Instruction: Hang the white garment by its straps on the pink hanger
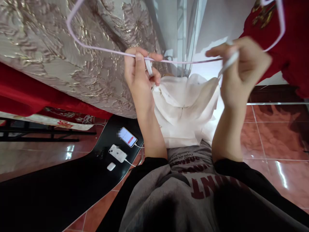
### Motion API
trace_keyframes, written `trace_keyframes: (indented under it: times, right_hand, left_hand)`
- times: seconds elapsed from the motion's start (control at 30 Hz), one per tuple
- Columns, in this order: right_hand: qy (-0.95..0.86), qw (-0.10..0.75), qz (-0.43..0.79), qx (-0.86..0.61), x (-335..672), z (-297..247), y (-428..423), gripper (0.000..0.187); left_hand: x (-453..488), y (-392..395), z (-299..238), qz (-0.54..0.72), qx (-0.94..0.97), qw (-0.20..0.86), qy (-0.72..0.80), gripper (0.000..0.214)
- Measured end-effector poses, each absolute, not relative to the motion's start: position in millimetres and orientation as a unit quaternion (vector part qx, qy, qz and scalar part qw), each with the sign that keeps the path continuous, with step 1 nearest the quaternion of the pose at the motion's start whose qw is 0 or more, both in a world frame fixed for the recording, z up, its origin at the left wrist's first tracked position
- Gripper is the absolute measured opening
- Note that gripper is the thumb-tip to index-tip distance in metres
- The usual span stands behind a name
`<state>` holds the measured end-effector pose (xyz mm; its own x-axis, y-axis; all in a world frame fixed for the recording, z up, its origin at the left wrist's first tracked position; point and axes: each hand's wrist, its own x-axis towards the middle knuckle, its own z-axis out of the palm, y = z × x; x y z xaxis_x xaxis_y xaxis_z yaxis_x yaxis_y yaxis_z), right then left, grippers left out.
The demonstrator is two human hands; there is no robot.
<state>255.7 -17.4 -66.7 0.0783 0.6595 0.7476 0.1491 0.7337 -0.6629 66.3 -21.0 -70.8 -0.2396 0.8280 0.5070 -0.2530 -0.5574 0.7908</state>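
Note:
A thin lilac clothes hanger (96, 49) is raised before me, its bottom bar running across the view and its top out of frame. My left hand (142, 69) is closed at that bar, thumb and fingers pinching it along with a narrow white strap (148, 67). Near the bar's other end, my right hand (241, 66) is partly blurred, with a second white strap (229, 62) looped around its fingers. Below the bar, a sheer cream-white garment (185, 106) hangs in folds between my forearms; the straps seem to belong to it.
On the left hangs a beige embossed fabric (72, 64) with gold sheen, above red cloth (31, 93). A black bench (79, 180) carries two phones (127, 137) on white cables and a small white case (111, 166). Red clothing (289, 38) hangs at the right over red tiles (277, 138).

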Motion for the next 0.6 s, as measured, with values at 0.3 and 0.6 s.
trace_keyframes:
  times: [0.3,0.6]
  right_hand:
    - [-0.726,0.525,0.108,-0.432,253,-66,-22,0.030]
    - [-0.716,0.548,0.120,-0.416,252,-70,-20,0.029]
  left_hand:
    - [51,-34,-62,0.764,0.410,0.346,0.358,0.019]
    - [15,-24,-51,0.840,0.380,0.167,0.349,0.038]
